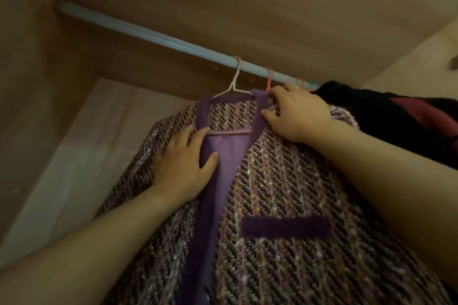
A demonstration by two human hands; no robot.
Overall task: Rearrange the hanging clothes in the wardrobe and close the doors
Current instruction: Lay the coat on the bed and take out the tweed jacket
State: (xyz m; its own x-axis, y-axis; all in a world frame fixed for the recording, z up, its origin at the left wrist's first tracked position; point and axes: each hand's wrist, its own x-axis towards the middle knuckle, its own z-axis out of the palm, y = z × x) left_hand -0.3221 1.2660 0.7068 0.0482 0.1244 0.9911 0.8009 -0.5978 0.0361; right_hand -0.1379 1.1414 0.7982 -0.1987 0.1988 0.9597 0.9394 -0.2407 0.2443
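Now both hands (pixel 179 166) flat on jacket (pixel 285 181)

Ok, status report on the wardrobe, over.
Both hands on purple tweed jacket: left hand flat, right hand at collar. Jacket hung on rail. Dark clothes crowd right.

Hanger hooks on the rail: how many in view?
4: pale pink hook carrying the tweed jacket, orange hook by the right hand, another orange, then green; more may be hidden.

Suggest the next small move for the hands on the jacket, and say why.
Probably slide the jacket left along the rod: both hands, left and right, rest on it, the rod is bare to the left, and dark clothes crowd its right.
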